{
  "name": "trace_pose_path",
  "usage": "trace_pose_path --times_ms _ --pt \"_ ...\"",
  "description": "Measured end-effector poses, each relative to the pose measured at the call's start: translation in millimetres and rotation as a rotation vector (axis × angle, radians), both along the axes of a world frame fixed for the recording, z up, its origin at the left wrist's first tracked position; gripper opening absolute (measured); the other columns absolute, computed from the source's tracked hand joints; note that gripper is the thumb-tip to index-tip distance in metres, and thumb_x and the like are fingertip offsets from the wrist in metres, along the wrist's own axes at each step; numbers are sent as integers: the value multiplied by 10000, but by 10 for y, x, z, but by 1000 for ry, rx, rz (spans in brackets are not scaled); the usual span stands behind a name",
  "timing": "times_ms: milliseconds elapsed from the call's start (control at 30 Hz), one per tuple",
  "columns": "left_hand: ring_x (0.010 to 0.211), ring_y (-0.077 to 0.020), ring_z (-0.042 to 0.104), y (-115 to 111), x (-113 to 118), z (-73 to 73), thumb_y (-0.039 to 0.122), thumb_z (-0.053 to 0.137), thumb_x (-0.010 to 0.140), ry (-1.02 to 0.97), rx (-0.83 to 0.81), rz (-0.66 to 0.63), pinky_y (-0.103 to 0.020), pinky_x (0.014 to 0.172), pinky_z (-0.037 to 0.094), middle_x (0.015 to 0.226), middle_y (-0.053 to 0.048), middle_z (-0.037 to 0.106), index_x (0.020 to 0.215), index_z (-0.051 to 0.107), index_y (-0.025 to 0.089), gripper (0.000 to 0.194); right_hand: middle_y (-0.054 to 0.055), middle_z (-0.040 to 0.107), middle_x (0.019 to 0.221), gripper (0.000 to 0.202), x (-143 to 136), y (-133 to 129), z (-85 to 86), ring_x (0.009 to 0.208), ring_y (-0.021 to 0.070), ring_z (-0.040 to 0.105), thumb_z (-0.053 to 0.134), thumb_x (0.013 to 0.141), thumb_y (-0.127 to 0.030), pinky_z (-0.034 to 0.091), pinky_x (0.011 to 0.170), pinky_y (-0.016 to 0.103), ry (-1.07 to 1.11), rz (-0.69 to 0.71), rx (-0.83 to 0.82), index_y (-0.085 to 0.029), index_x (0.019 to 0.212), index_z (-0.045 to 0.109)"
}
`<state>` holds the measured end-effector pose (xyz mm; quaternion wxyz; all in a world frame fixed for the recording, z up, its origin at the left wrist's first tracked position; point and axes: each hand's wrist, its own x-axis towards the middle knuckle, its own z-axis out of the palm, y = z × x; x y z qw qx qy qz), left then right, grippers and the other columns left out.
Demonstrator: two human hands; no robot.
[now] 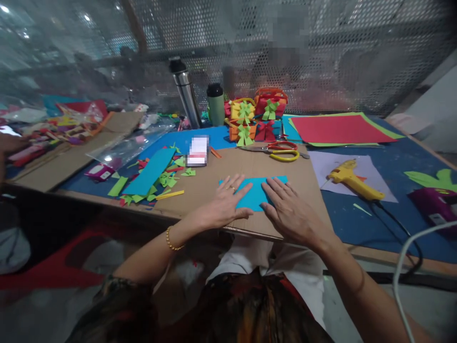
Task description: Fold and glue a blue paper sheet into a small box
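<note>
A blue sheet of paper lies flat on the brown cardboard near the table's front edge. My left hand rests on its left end, palm down with fingers spread, rings on a finger. On the right end of the sheet lies my right hand, flat, fingers stretched out. Both hands touch the paper and grip nothing. Beyond them are scissors with red and yellow handles. A second blue strip sits to the left over green paper scraps.
Small paper boxes with bows, a steel flask and a green bottle stand at the back. Right are red sheets, a yellow glue gun and a white cable. Another person's hand shows at far left.
</note>
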<state>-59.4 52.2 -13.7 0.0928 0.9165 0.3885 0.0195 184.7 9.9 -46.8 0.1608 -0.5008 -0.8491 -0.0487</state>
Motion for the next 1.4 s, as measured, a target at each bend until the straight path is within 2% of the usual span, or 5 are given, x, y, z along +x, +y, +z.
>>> trace_pose_path --times_ms 267,533,833,1067,1400 --pt "1555 -384 344 -96 -119 147 769 262 986 92 240 166 -596 1289 184 1614 -244 441 1564 442 77 919 254 503 1570 605 -37 -4 70 1495 368 441 322 1087 -436 387 1203 581 -12 -8 38 -33 1494 517" --pt "1614 -390 160 -38 88 -5 796 267 964 101 95 15 -641 1274 178 1729 -209 186 1644 315 190 912 252 434 1619 630 -19 -23 176 1535 369 377 329 1081 -441 334 1239 594 -2 -12 -88 -31 1536 473" --pt "1609 -400 180 -73 -46 -120 743 379 985 108 204 76 -674 1262 160 1724 -193 246 1627 365 278 793 235 398 1647 613 -257 70 349 1569 366 302 393 1077 -433 307 1263 552 -19 4 -35 -34 1536 474" --pt "1605 -406 195 -58 -56 -151 725 401 990 93 228 56 -688 1253 176 1727 -197 232 1630 357 282 780 306 575 1468 577 -289 2 520 1439 417 488 407 1071 -451 262 1246 632 -91 -190 92 -7 1379 610" --pt "1603 -399 209 -75 -67 -142 727 340 1003 84 257 42 -680 1254 195 1722 -198 244 1626 368 271 773 204 379 1662 672 -154 189 303 1576 293 308 279 1093 -505 281 1279 533 82 150 -244 -57 1572 427"
